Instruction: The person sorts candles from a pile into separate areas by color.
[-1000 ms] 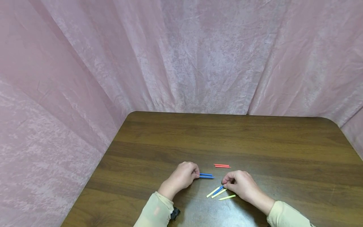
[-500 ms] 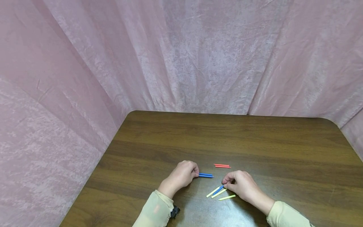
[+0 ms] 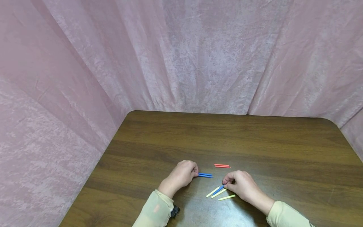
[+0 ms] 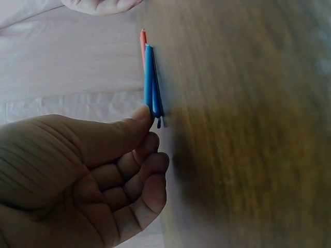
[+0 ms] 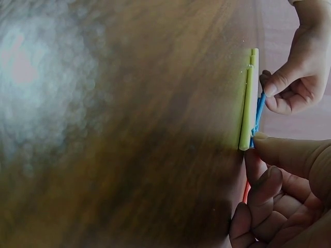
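My left hand (image 3: 182, 174) pinches the near end of a thin blue candle (image 4: 148, 77) between thumb and fingers. A second blue candle (image 4: 155, 98) lies right alongside it, a wick showing at its end. To the right, my right hand (image 3: 241, 185) pinches the upper end of another blue candle (image 3: 218, 190). That one lies slanted between two yellow candles (image 3: 213, 191). A third yellow candle (image 3: 227, 197) lies closest to me, below the right hand. In the right wrist view a yellow candle (image 5: 249, 103) partly covers the blue ones behind it.
Two red candles (image 3: 222, 165) lie side by side farther back on the brown wooden table (image 3: 241, 135). Pink curtains (image 3: 198, 56) hang beyond its far edge and left side. A black strap (image 3: 175, 212) shows at the left wrist.
My left hand has drawn slightly left with the blue candle, and the two blue candles there now lie closer together. The right hand has stayed in place.
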The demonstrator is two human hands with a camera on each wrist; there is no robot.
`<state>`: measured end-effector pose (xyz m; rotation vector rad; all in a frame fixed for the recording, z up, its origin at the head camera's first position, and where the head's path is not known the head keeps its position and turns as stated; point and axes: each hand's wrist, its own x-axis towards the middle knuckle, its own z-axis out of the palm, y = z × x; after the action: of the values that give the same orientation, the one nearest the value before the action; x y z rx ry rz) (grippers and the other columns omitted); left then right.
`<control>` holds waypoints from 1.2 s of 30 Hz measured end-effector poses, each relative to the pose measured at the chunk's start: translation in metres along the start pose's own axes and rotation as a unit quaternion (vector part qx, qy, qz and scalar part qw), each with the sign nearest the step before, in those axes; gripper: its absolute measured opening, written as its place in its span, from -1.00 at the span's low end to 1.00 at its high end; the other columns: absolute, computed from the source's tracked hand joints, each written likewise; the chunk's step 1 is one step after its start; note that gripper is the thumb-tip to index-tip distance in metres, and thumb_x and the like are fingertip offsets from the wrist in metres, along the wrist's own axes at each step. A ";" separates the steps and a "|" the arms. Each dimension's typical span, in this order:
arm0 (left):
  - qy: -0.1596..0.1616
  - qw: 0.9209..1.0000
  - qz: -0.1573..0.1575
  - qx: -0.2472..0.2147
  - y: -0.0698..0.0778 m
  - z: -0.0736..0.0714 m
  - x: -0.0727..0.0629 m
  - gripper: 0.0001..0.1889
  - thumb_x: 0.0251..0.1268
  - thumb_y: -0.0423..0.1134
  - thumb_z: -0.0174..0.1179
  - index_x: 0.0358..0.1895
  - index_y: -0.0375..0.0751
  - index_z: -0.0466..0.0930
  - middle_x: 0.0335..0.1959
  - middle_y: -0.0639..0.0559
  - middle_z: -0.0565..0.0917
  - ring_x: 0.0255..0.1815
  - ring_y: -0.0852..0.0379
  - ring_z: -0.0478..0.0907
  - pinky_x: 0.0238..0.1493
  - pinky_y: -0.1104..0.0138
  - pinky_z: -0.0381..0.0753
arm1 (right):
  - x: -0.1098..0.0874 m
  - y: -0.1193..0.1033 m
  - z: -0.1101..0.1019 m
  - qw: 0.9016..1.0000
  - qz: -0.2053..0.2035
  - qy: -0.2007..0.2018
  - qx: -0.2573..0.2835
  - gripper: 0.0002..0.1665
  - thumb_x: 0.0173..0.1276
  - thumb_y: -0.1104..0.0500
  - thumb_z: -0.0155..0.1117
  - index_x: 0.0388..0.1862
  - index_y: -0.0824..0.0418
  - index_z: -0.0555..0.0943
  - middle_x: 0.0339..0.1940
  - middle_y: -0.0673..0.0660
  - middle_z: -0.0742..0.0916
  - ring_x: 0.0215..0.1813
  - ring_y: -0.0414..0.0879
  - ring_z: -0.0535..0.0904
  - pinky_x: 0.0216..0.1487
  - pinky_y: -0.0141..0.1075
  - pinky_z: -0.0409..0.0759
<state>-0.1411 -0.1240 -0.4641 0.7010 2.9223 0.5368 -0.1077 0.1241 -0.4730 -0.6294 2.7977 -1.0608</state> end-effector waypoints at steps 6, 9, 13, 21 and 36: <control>-0.003 1.000 -0.006 0.004 0.000 0.000 0.000 -0.80 0.13 -0.26 0.37 -0.57 -0.03 0.56 -0.57 0.26 0.52 -0.45 0.25 0.46 -0.30 0.37 0.48 | 0.000 0.001 0.000 1.000 0.001 -0.002 0.000 -0.82 0.01 0.26 0.49 -0.54 -0.02 0.67 -0.60 -0.29 0.60 -0.47 -0.43 0.45 -0.33 -0.31 0.44; 0.000 1.000 -0.003 0.008 -0.001 0.000 0.000 -0.80 0.13 -0.26 0.37 -0.57 -0.03 0.56 -0.57 0.26 0.52 -0.46 0.25 0.45 -0.31 0.37 0.48 | 0.000 0.001 0.000 1.000 -0.001 -0.003 0.000 -0.81 0.01 0.26 0.49 -0.54 -0.02 0.66 -0.61 -0.28 0.59 -0.48 -0.43 0.44 -0.34 -0.31 0.43; 0.005 1.000 0.001 0.009 -0.001 0.000 -0.001 -0.80 0.12 -0.26 0.38 -0.57 -0.04 0.56 -0.57 0.25 0.53 -0.45 0.23 0.47 -0.30 0.36 0.48 | 0.000 0.001 0.000 1.000 -0.003 -0.005 -0.001 -0.81 0.00 0.25 0.49 -0.55 -0.02 0.66 -0.62 -0.29 0.58 -0.49 -0.44 0.43 -0.35 -0.33 0.42; 0.006 1.000 0.002 0.013 0.000 0.001 -0.001 -0.80 0.10 -0.27 0.38 -0.58 -0.05 0.56 -0.57 0.22 0.54 -0.46 0.22 0.48 -0.31 0.35 0.49 | 0.000 0.001 0.001 1.000 -0.002 -0.009 -0.003 -0.79 -0.01 0.25 0.50 -0.57 -0.02 0.64 -0.62 -0.29 0.55 -0.50 -0.44 0.40 -0.38 -0.34 0.39; 0.011 1.000 0.002 0.029 0.000 0.001 -0.001 -0.80 0.10 -0.26 0.38 -0.57 -0.04 0.55 -0.57 0.22 0.53 -0.45 0.21 0.50 -0.30 0.35 0.49 | 0.000 0.001 0.001 0.999 -0.034 -0.007 -0.020 -0.71 -0.06 0.30 0.50 -0.60 -0.08 0.60 -0.59 -0.30 0.51 -0.47 -0.45 0.37 -0.37 -0.36 0.39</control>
<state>-0.1404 -0.1240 -0.4646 0.7129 2.9683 0.4637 -0.1076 0.1249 -0.4744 -0.7381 2.8106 -1.0114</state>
